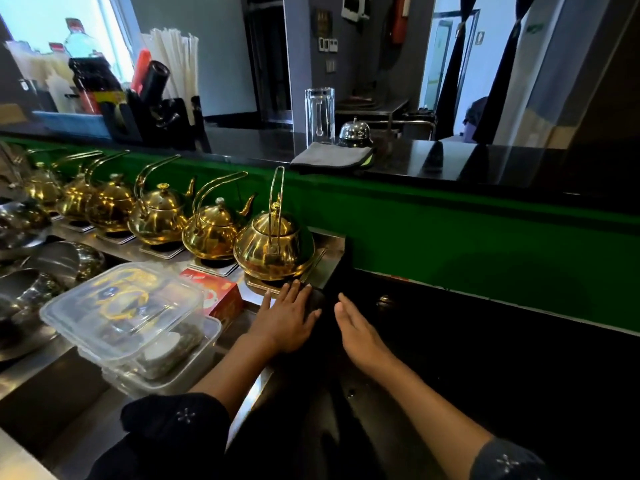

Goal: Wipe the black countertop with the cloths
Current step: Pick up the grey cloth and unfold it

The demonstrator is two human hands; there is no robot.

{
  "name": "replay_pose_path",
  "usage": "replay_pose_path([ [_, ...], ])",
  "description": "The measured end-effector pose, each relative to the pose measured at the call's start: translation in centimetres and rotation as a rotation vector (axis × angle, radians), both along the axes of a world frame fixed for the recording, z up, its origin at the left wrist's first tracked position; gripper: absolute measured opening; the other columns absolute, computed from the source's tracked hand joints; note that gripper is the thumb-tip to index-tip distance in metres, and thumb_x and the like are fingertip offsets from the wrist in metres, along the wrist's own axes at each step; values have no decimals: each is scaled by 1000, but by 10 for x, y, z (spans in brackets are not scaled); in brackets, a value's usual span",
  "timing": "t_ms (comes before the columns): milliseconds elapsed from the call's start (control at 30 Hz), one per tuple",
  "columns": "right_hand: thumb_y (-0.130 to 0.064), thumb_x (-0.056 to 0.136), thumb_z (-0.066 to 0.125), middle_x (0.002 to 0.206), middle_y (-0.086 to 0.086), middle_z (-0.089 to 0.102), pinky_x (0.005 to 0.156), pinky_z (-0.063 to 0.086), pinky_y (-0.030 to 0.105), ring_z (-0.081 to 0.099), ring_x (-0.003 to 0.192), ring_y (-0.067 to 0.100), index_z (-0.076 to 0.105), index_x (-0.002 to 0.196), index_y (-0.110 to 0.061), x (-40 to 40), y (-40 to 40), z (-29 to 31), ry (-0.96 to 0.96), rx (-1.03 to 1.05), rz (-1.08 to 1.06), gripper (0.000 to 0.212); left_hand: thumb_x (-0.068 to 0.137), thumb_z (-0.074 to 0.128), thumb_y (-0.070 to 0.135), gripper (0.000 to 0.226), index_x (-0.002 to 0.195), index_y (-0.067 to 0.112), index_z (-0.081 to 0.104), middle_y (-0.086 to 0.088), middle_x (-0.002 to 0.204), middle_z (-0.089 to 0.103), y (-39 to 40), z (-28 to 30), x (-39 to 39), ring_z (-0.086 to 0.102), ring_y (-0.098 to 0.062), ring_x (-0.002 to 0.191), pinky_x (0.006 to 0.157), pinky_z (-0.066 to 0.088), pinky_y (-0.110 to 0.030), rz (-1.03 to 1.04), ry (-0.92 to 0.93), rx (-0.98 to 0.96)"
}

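Reaching forward, the left hand [289, 320] lies flat, fingers straight and slightly spread, at the left edge of the black countertop [485, 358], just in front of the nearest gold teapot [273, 245]. The right hand [360, 332] hovers beside it, fingers straight and together, holding nothing. A folded grey cloth [332, 156] sits on the upper black ledge [450, 161], at its front edge, before a glass pitcher [319, 116] and a bell [354, 131]

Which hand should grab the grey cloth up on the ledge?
Probably the right hand: it is open, empty and nearer the cloth. The left hand lies flat by the kettle.
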State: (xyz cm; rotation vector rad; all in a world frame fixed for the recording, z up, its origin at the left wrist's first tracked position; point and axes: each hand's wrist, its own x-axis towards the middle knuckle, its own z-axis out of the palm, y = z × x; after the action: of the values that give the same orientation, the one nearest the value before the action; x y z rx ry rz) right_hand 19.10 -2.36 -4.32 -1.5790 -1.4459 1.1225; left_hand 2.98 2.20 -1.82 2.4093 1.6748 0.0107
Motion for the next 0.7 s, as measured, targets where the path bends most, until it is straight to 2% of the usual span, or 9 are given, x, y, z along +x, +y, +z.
replay_pose_path([
  [167,-51,101,30,154,0,38,111,28,33,34,141,18,34,150,-28,60,-2,47,-47,157,-55,54,97,34,55,66,151,21,22,-5,158,25,-9,52,41,26,-23,144,118,18,-47,19,-127,163],
  [267,-50,102,32,147,-3,46,109,32,32,40,136,16,43,144,-26,92,1,80,-101,248,-79,50,96,38,54,59,145,21,34,-3,149,41,-15,90,65,44,-22,132,111,32,-46,-5,-186,282],
  [333,-45,102,37,139,-2,54,101,36,27,48,127,13,49,138,-23,109,7,104,-132,312,-89,44,95,42,53,53,138,22,43,0,141,48,-17,116,76,52,-21,122,104,41,-46,-9,-221,339],
  [433,-36,101,47,126,1,61,89,39,23,55,111,10,56,129,-18,125,20,136,-163,398,-80,34,94,46,51,46,130,24,51,4,134,52,-16,153,85,56,-17,114,98,46,-45,-2,-224,401],
  [600,-33,98,54,129,3,59,99,45,33,54,120,17,53,130,-19,130,45,172,-256,470,-9,34,93,51,48,36,119,25,59,3,123,58,3,201,82,59,-17,106,91,49,-42,52,-167,473],
  [700,-33,98,55,133,2,55,98,41,29,50,124,17,51,133,-20,130,64,186,-363,499,41,38,93,54,43,31,116,24,60,3,120,60,22,219,76,59,-16,104,95,48,-46,70,-171,477],
])
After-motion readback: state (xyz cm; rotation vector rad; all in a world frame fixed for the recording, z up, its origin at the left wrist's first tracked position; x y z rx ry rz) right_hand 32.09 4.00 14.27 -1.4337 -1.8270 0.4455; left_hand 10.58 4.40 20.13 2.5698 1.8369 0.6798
